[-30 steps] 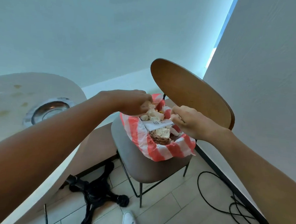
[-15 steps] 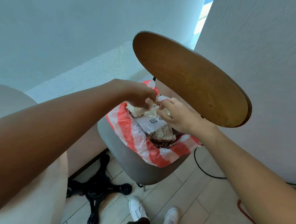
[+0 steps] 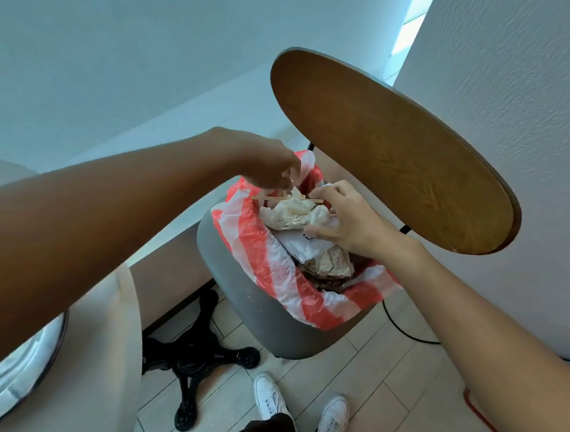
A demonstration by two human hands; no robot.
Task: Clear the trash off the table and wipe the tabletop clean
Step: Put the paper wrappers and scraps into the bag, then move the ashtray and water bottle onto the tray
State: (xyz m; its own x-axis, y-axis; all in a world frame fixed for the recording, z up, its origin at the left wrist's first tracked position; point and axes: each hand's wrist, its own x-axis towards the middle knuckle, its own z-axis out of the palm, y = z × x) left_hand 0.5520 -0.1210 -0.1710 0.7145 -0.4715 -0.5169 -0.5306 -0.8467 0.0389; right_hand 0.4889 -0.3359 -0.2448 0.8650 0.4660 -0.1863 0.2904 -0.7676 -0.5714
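Observation:
A red-and-white striped plastic bag (image 3: 264, 267) sits open on the grey seat (image 3: 239, 299) of a chair and is full of trash. Crumpled tissues (image 3: 293, 213) lie on top, with a white paper wrapper (image 3: 303, 246) under them. A thin wooden stick (image 3: 278, 198) lies across the tissues. My left hand (image 3: 266, 165) is at the bag's far rim, its fingers pinched on the plastic there. My right hand (image 3: 346, 219) rests on the trash with fingers spread, the thumb on the wrapper and a fingertip at the stick's right end.
The chair's wooden backrest (image 3: 389, 152) looms over the bag at right. The beige tabletop (image 3: 119, 332) fills the lower left, with a silver dish (image 3: 10, 386) on it and a black table base (image 3: 200, 356) below. A black cable (image 3: 403, 332) lies on the tiled floor.
The view has tilted down and closer to the bag. My right hand has opened out flat on the trash. The wooden stick now shows on top of the tissues.

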